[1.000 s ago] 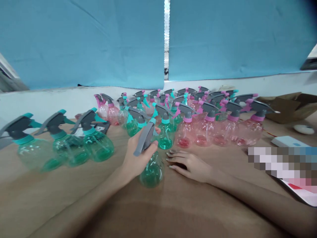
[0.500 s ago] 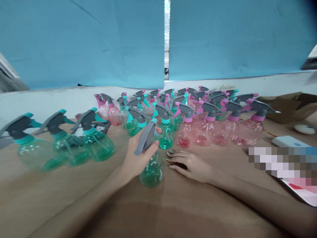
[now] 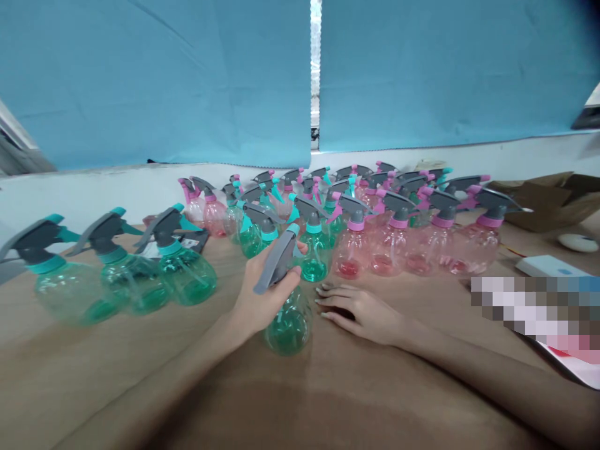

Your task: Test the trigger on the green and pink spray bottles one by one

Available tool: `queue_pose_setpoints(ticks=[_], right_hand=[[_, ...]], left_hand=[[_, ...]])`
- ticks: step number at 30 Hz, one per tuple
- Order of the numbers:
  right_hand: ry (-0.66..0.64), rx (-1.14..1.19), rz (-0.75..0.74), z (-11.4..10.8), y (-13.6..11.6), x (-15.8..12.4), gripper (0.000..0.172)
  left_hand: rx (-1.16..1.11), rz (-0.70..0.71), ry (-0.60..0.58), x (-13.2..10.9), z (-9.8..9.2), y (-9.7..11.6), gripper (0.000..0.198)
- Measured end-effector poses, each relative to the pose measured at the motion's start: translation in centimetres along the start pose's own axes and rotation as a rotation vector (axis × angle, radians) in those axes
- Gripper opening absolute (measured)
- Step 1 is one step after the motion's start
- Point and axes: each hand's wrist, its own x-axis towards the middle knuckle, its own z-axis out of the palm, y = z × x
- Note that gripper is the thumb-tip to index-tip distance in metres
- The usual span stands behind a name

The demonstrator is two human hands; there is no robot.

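Observation:
My left hand [image 3: 262, 287] is wrapped round the neck of a green spray bottle [image 3: 288, 328] with a grey and teal trigger head. This bottle stands in front of the others, and the hand hides its collar. My right hand [image 3: 360, 309] rests on the wooden table [image 3: 356, 394] just right of it, fingers stretched out and slightly curved, holding nothing. Right behind the held bottle stands another green spray bottle [image 3: 315, 256]. A pink spray bottle [image 3: 349, 253] is beyond my right fingertips.
Three green spray bottles [image 3: 187, 275] stand in a row at the left. Several more pink and green bottles crowd the back. At the right are a brown cardboard box [image 3: 544, 203], a white mouse [image 3: 577, 243] and a white box [image 3: 548, 267]. Blue curtains [image 3: 187, 81] hang behind.

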Motion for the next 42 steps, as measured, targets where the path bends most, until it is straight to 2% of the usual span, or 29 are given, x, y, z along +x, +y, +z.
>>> queue_pose_setpoints(ticks=[7, 17, 25, 33, 37, 40, 42], right_hand=[[-0.006, -0.012, 0.004, 0.0, 0.0, 0.0, 0.03], [-0.004, -0.019, 0.008, 0.0, 0.0, 0.0, 0.029], [-0.01, -0.02, -0.004, 0.1, 0.0, -0.1, 0.029], [-0.024, 0.0, 0.009, 0.0, 0.1, -0.2, 0.031], [0.075, 0.079, 0.077, -1.0, -1.0, 0.0, 0.034], [0.145, 0.129, 0.132, -2.0, -3.1, 0.9, 0.041], [0.147, 0.119, 0.182, -2.4, -5.0, 1.8, 0.049]], left_hand=[[-0.077, -0.004, -0.081, -0.2, -0.5, -0.2, 0.013], [-0.096, 0.03, -0.11, -0.4, -0.8, -0.4, 0.007], [-0.032, 0.007, -0.028, -0.4, -0.2, 0.0, 0.023], [-0.072, 0.03, 0.003, -0.4, 0.2, -0.1, 0.03], [-0.003, 0.054, -0.001, -0.4, 0.1, 0.0, 0.035], [0.017, 0.089, 0.008, -0.7, -0.3, 0.1, 0.035], [0.011, 0.1, 0.007, -1.1, -0.8, 0.1, 0.033]])
